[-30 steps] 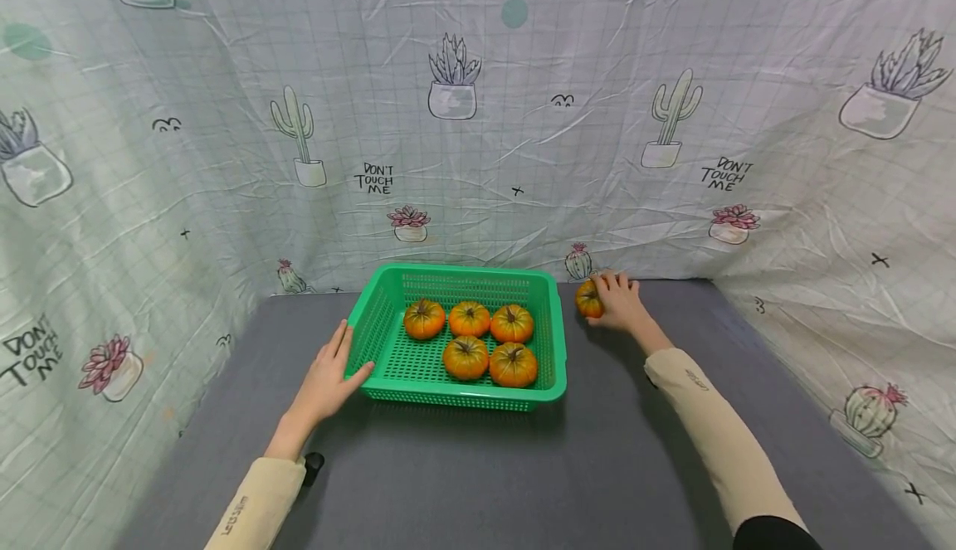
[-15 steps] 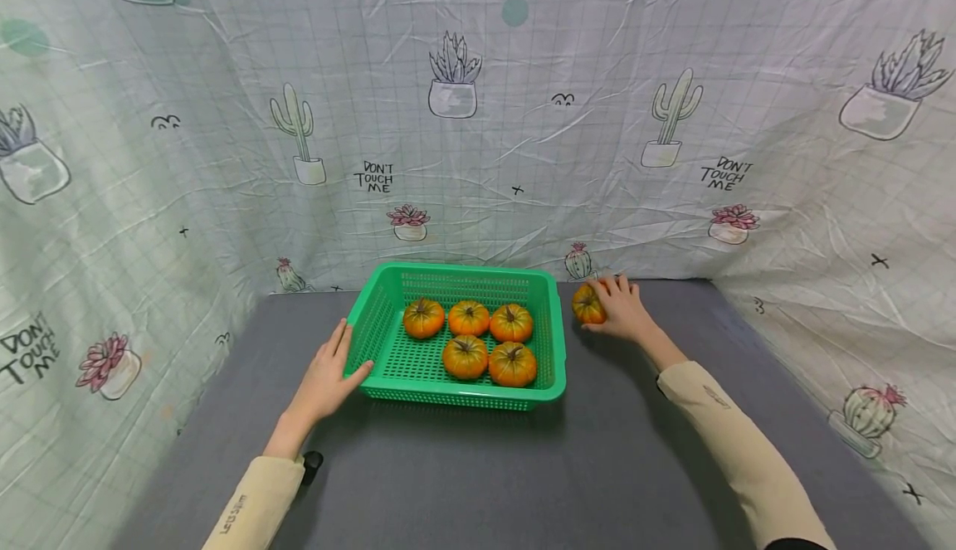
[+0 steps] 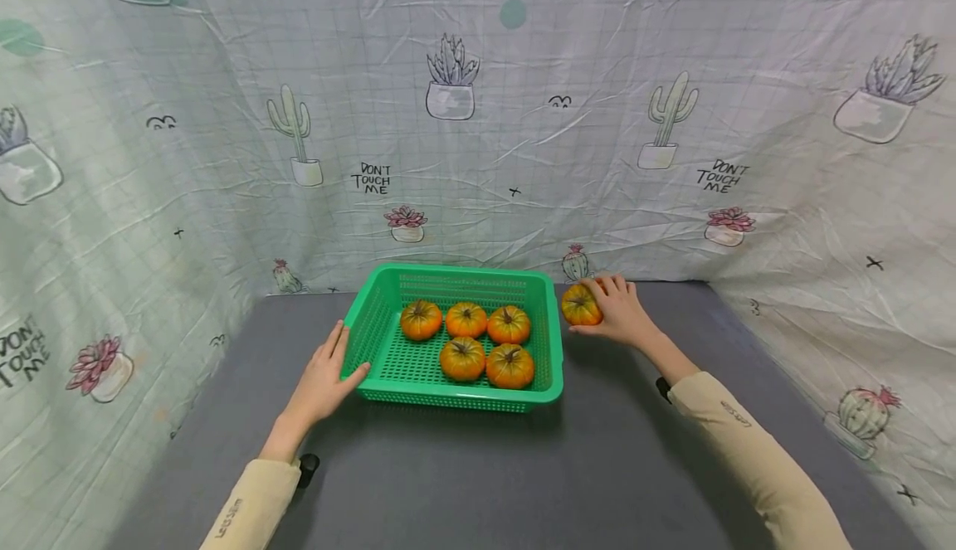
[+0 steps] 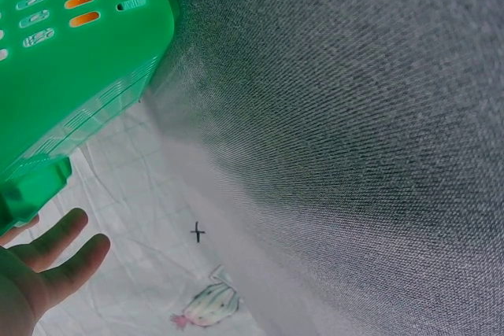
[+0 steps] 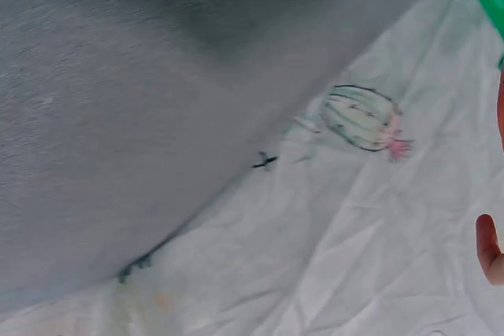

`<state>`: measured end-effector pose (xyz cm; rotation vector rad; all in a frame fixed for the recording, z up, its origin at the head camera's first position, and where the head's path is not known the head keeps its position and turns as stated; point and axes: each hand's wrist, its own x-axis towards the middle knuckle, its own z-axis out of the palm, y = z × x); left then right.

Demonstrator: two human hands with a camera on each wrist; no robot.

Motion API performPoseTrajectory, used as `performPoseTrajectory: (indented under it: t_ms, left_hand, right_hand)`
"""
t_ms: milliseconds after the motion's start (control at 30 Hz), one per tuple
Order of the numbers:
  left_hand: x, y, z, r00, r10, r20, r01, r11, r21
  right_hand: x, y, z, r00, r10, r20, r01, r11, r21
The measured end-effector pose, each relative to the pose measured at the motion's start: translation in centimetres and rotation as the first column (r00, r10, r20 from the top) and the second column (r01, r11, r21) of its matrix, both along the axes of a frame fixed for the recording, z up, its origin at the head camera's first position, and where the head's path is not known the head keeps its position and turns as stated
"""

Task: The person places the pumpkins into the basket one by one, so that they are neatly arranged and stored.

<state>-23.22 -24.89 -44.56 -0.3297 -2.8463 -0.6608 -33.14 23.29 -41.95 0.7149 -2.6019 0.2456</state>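
In the head view, my right hand (image 3: 621, 316) grips a small orange pumpkin (image 3: 580, 306) just outside the right wall of a green plastic basket (image 3: 463, 392). Its fingers curl over the pumpkin's far right side, thumb at the near side. My left hand (image 3: 319, 380) rests at the basket's left rim, fingers straight and thumb spread toward the front corner. Two of its fingers (image 4: 77, 271) show beside the rim in the left wrist view. Only a fingertip (image 5: 487, 235) shows at the right wrist view's edge; the pumpkin is out of that view.
Several like pumpkins (image 3: 463, 359) sit inside the basket, in its middle and right part. The basket stands on a dark grey tabletop (image 3: 463, 475), near its back edge. A cactus-printed curtain (image 3: 478, 160) rises behind and along both sides.
My right hand has moved the pumpkin slightly left, closer to the basket's right wall. The left hand stays at the basket's left rim.
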Motion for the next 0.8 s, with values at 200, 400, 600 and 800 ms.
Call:
performPoseTrajectory:
  t_ms: [200, 400, 600, 800]
  left_hand:
    - [0.2, 0.0, 0.0, 1.0, 0.004, 0.0, -0.004, 1.0, -0.007]
    - [0.2, 0.0, -0.1, 1.0, 0.001, 0.001, -0.001, 1.0, 0.002]
    - [0.0, -0.1, -0.2, 1.0, 0.004, 0.007, -0.004, 1.0, -0.007]
    - [0.0, -0.1, -0.1, 1.0, 0.005, 0.013, -0.005, 1.0, -0.003]
  right_hand:
    - [0.9, -1.7, 1.5, 0.997, 0.064, -0.032, -0.065, 0.998, -0.017]
    - [1.5, -3.6, 2.7, 0.986, 0.159, -0.054, -0.161, 0.987, -0.031]
    - [2.1, -5.2, 4.0, 0.977, 0.203, -0.069, -0.205, 0.978, -0.03]
    - [2.6, -6.9, 5.1, 0.968, 0.242, -0.064, -0.244, 0.97, -0.022]
